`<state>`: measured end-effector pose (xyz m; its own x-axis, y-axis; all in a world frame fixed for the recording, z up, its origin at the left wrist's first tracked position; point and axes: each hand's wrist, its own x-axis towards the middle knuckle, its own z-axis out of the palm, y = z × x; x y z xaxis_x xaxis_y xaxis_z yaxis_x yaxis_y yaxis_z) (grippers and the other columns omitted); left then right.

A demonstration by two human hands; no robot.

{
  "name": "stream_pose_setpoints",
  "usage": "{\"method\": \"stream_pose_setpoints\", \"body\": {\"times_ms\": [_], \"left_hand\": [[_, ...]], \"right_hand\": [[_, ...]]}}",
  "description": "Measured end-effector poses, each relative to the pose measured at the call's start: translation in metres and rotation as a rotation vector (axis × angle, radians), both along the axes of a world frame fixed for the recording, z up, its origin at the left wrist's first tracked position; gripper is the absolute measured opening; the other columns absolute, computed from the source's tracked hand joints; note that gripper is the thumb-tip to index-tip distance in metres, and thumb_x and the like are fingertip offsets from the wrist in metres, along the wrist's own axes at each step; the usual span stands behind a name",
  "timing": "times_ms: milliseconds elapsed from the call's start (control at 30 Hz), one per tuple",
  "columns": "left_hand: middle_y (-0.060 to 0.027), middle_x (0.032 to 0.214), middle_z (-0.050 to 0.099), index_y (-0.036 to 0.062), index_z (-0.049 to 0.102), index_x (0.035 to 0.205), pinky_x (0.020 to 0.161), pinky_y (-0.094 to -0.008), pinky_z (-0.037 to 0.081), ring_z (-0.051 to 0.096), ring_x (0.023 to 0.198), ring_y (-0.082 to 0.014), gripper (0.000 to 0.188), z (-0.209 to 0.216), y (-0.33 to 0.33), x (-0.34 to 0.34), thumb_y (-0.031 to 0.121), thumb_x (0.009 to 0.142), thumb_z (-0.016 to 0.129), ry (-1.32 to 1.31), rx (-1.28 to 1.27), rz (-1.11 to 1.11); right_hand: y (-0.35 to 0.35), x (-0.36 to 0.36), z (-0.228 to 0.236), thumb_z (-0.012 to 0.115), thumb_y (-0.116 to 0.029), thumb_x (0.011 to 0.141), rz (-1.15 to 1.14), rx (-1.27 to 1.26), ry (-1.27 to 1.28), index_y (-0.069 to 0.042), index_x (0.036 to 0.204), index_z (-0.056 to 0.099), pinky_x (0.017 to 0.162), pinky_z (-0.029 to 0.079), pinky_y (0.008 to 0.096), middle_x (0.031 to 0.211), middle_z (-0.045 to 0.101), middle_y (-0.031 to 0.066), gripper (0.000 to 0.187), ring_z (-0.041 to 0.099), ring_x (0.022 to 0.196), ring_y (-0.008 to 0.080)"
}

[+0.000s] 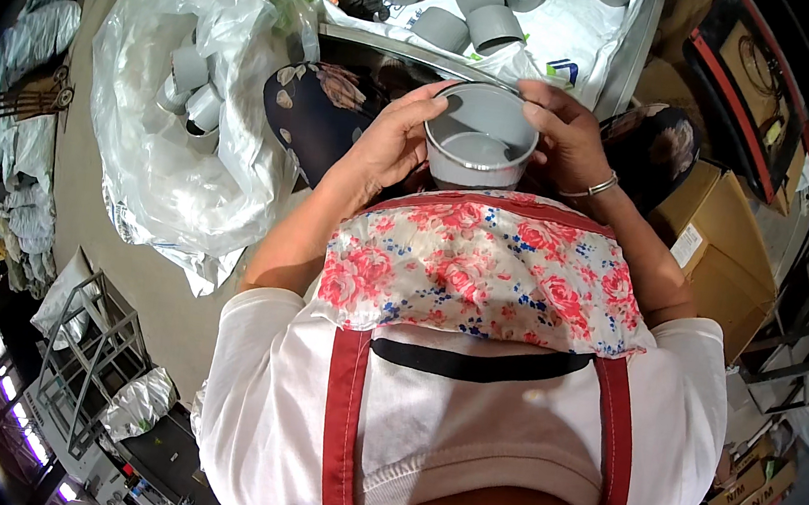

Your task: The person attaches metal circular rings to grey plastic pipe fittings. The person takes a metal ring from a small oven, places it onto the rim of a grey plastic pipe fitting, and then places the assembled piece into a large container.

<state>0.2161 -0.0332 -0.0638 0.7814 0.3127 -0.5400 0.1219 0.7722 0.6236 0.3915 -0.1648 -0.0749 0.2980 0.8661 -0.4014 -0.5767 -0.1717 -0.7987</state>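
Head cam, only view I've got: left hand (401,135) and right hand (573,144) are both clamped on a grey cup (484,125), up at 12 o'clock from centre. Thumbs sit by its rim around 10 and 2, no more spread than the wall needs; I can't see all the fingers. Mouth's tipped up at me, long axis roughly 12-to-6, base end toward 6.

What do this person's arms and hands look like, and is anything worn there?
The left hand and right hand are gloveless. A thin, silver-coloured, rounded bangle circles the right wrist; the left wrist shows none. Short, plain white fabric sleeves leave both forearms bare.
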Motion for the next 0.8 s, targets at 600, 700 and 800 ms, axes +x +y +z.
{"method": "stream_pose_setpoints", "body": {"times_ms": [600, 700, 800], "left_hand": [[-0.0095, 0.083, 0.061, 0.0019, 0.06, 0.078, 0.071, -0.0264, 0.045, 0.056, 0.076, -0.0141, 0.007, 0.047, 0.031, -0.014, 0.007, 0.074, 0.063, 0.106, 0.516, 0.43], [-0.01, 0.091, 0.061, -0.0022, 0.059, 0.095, 0.077, -0.0311, 0.045, 0.057, 0.081, -0.0173, 0.02, 0.08, 0.07, -0.067, 0.01, 0.079, 0.059, 0.357, 0.965, 0.983], [-0.0116, 0.11, 0.054, -0.0035, 0.052, 0.109, 0.088, -0.0294, 0.038, 0.048, 0.101, -0.0138, 0.028, 0.101, 0.075, -0.111, 0.009, 0.084, 0.051, 0.604, 1.213, 1.349]], "right_hand": [[0.075, 0.041, -0.012, 0.054, -0.022, 0.084, 0.335, 0.02, 0.007, 0.001, 0.097, 0.057, 0.046, 0.044, 0.0228, 0.067, 0.054, 0.0037, 0.026, 0.051, 0.054, 0.0099], [0.121, 0.078, -0.075, 0.054, -0.018, 0.083, 0.239, 0.043, -0.637, 0.003, 0.101, 0.052, 0.057, 0.049, 0.0269, 0.087, 0.058, 0.0133, 0.029, 0.059, 0.075, 0.0205], [0.143, 0.106, -0.134, 0.059, -0.019, 0.077, 0.499, -0.294, -1.351, 0.001, 0.1, 0.055, 0.071, 0.049, 0.0336, 0.095, 0.059, 0.0136, 0.031, 0.059, 0.087, 0.0232]]}}
